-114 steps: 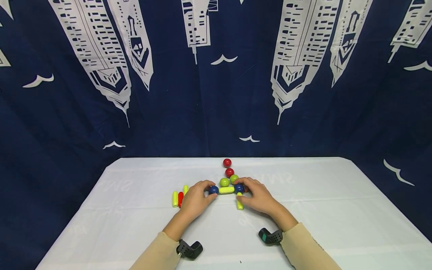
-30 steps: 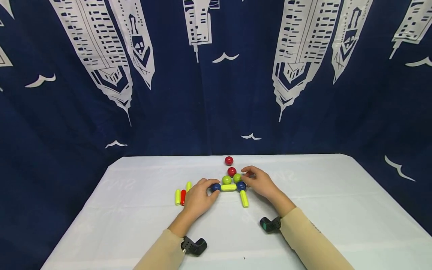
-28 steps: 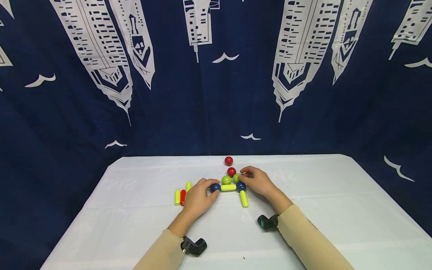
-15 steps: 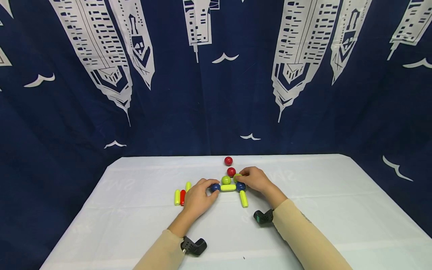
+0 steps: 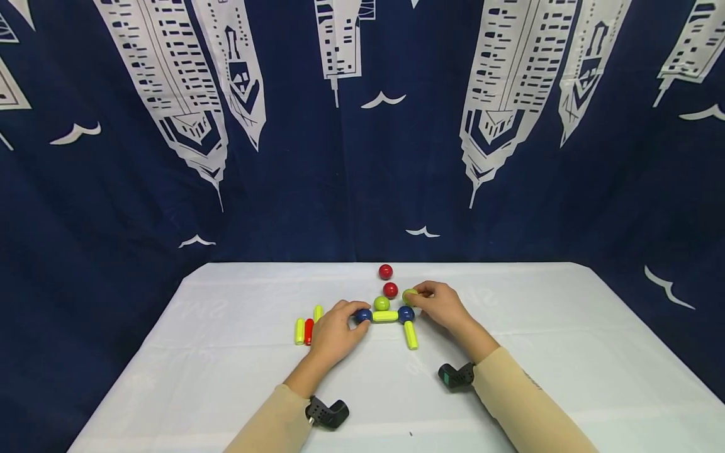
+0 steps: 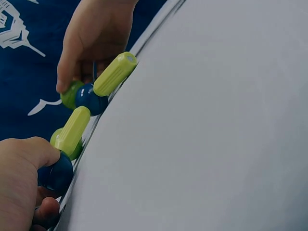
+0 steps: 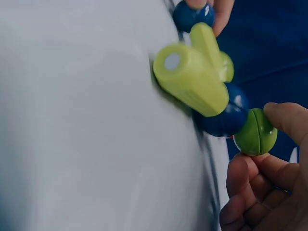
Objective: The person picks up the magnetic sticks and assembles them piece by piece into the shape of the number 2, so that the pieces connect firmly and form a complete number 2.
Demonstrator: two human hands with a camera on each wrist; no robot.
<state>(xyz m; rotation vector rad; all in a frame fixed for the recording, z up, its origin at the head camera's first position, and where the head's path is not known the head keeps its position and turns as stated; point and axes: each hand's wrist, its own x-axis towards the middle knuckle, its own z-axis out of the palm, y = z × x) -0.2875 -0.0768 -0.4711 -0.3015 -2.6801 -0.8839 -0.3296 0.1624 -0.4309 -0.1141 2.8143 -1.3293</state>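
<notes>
My left hand [image 5: 335, 330] grips a blue ball [image 5: 364, 315] between thumb and fingers. From that ball a yellow-green rod [image 5: 385, 316] runs right to a second blue ball [image 5: 405, 314]. A second yellow-green rod [image 5: 411, 335] extends from there toward the near side. My right hand [image 5: 444, 306] pinches a green ball [image 7: 256, 132] just beyond the second blue ball; the two balls overlap in the right wrist view. Another green ball [image 5: 381, 303] sits behind the first rod, partly hidden by that rod in the left wrist view.
Two red balls [image 5: 390, 290] lie in line toward the far edge of the white table [image 5: 226, 377]. Left of my left hand are a yellow-green rod [image 5: 299, 331], a red rod [image 5: 308, 331] and a further yellow-green rod [image 5: 318, 311]. A dark blue curtain [image 5: 340, 189] hangs behind.
My right hand has left the second blue ball and its rod, taken hold of the green ball and drawn it rightward, away from the other green ball. My left hand keeps its grip.
</notes>
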